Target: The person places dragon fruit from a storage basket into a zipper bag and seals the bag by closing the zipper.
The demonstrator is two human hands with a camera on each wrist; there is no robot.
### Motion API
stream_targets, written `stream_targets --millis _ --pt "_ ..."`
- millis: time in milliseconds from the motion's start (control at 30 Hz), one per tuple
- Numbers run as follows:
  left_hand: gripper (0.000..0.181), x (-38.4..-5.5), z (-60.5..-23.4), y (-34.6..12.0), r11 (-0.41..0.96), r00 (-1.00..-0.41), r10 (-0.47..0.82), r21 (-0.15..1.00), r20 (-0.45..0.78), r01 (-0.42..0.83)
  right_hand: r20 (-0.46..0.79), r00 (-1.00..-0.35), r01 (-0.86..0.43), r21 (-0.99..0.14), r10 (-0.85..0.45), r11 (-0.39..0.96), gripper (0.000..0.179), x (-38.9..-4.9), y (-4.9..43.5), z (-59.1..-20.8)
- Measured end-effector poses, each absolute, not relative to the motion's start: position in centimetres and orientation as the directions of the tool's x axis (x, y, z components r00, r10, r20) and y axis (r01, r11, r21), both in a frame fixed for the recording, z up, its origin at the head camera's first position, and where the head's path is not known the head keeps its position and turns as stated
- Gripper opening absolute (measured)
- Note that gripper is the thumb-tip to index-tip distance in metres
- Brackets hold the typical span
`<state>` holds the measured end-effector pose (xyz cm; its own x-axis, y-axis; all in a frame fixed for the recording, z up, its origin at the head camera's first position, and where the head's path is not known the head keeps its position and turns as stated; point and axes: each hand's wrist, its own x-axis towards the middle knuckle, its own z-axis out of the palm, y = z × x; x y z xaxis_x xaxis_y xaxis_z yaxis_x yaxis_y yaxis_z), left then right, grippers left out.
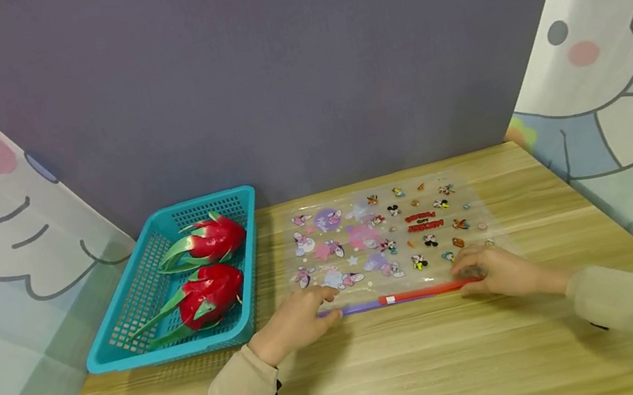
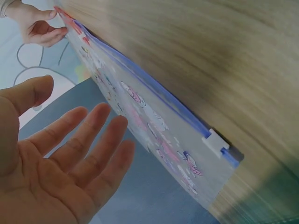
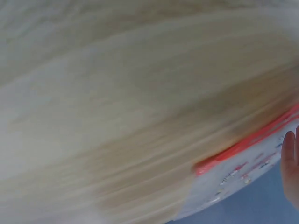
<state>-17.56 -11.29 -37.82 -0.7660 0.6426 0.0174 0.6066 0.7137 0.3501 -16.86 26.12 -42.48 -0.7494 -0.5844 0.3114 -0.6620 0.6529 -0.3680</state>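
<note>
Two clear printed zip bags lie overlapping, zip edges toward me. One zip bag (image 1: 334, 247) has pink cartoon prints and a purple strip with a white slider (image 2: 216, 143) near its left end. The other zip bag (image 1: 426, 227) has upside-down Mickey lettering and a red strip (image 1: 422, 292) with a white slider. My left hand (image 1: 300, 320) hovers by the purple strip's left end, fingers loosely spread and holding nothing in the left wrist view. At the red strip's right end is my right hand (image 1: 495, 272), thumb and fingers apart; the right wrist view catches only its fingers (image 3: 289, 163).
Left of the bags, a turquoise basket (image 1: 249, 266) holds two red dragon fruits (image 1: 213, 297) with green tips. A dark grey panel (image 1: 282, 76) rises behind the wooden table (image 1: 423, 369). Cartoon-printed cloths (image 1: 604, 62) hang on both sides.
</note>
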Motion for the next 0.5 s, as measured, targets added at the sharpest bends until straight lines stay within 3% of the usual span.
stream_targets --millis 500 --pt "0.036 -17.13 -38.44 -11.64 0.721 -0.768 0.641 0.356 -0.017 0.594 0.309 -0.73 -0.681 -0.406 -0.609 0.61 0.021 -17.75 26.49 -43.44"
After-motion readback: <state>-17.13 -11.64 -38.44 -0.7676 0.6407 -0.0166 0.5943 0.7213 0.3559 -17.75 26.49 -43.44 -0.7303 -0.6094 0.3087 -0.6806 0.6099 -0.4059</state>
